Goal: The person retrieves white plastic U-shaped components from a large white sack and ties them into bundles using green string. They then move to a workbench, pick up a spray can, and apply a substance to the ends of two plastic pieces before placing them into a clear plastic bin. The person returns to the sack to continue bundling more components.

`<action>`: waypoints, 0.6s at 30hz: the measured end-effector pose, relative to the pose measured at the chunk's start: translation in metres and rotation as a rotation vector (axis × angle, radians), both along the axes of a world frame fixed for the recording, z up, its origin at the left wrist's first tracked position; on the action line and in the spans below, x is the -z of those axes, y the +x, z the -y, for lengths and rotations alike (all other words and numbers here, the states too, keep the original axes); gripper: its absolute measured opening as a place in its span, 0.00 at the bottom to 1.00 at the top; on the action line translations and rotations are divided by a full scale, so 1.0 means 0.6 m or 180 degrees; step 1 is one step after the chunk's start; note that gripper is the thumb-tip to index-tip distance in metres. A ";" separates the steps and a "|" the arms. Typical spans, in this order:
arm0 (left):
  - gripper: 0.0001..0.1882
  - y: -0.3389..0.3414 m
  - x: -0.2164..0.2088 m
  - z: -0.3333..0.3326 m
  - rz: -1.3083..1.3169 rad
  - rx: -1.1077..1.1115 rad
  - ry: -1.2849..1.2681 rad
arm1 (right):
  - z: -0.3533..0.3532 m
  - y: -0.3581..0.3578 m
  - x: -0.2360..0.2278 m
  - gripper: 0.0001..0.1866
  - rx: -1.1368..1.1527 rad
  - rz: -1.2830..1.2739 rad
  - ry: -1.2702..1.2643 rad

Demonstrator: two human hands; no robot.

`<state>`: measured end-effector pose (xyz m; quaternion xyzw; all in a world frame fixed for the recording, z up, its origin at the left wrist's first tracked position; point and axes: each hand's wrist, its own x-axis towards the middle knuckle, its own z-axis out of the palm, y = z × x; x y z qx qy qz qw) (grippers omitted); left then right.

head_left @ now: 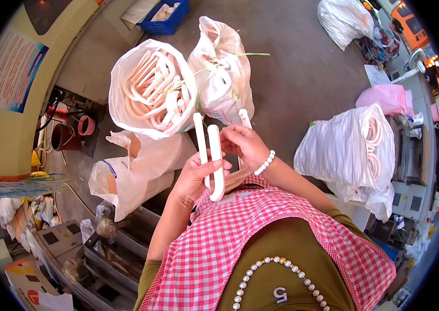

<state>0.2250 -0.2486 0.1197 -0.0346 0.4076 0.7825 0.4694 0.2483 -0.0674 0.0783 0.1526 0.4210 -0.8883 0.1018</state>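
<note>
My left hand [201,173] is closed around long white plastic pieces with rounded ends, held upright in front of my apron. One wide piece [215,150] stands nearest, its upper part clear of my fingers. Beside it on the left rises a slimmer piece [199,129]. My right hand [248,147] is at the right side of these pieces, thumb and fingers drawn together; what they pinch is hidden. Behind that hand a further white rounded end [244,117] sticks up, and its lower part is mostly covered by the hand.
Ahead, an open white bag [118,90] holds many pale curved plastic pieces, with another white bag [230,88] beside it. Paper sacks [136,171] lie at left. On the right sits a full white bag [328,145]. A blue crate [170,20] stands far off.
</note>
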 end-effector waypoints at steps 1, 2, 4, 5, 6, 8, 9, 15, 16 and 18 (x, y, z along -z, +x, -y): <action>0.14 -0.007 0.007 -0.009 -0.0012 -0.0052 0.0000 | -0.006 -0.004 -0.009 0.12 -0.0074 -0.0060 0.0200; 0.14 -0.018 0.009 -0.020 -0.0037 -0.0112 0.0009 | -0.014 -0.011 -0.024 0.12 -0.0154 -0.0137 0.0408; 0.15 -0.034 0.005 -0.037 0.0006 -0.0055 -0.0015 | -0.041 -0.023 -0.041 0.12 -0.0295 -0.0317 0.0820; 0.15 -0.040 0.004 -0.042 0.0042 -0.0045 -0.0024 | -0.059 -0.026 -0.050 0.11 -0.0274 -0.0369 0.0940; 0.16 -0.046 0.004 -0.044 0.0179 0.0071 0.0060 | -0.077 -0.028 -0.062 0.11 -0.0260 -0.0414 0.1042; 0.16 -0.049 -0.010 -0.056 0.0144 0.0271 0.0019 | -0.117 -0.031 -0.085 0.09 -0.0199 -0.0412 0.1281; 0.17 -0.050 -0.016 -0.060 0.0121 0.0394 -0.0033 | -0.137 -0.028 -0.089 0.08 -0.0144 -0.0337 0.1423; 0.14 -0.078 -0.053 -0.037 -0.0624 0.0530 -0.0325 | -0.209 0.011 -0.035 0.14 -0.0896 0.0322 0.2586; 0.13 -0.087 -0.069 -0.018 -0.0596 0.0415 -0.0391 | -0.215 0.029 -0.009 0.15 -0.1246 0.0235 0.2238; 0.12 -0.115 -0.100 0.024 -0.0440 0.0115 -0.0586 | -0.213 0.046 0.038 0.16 -0.1859 0.0100 0.1974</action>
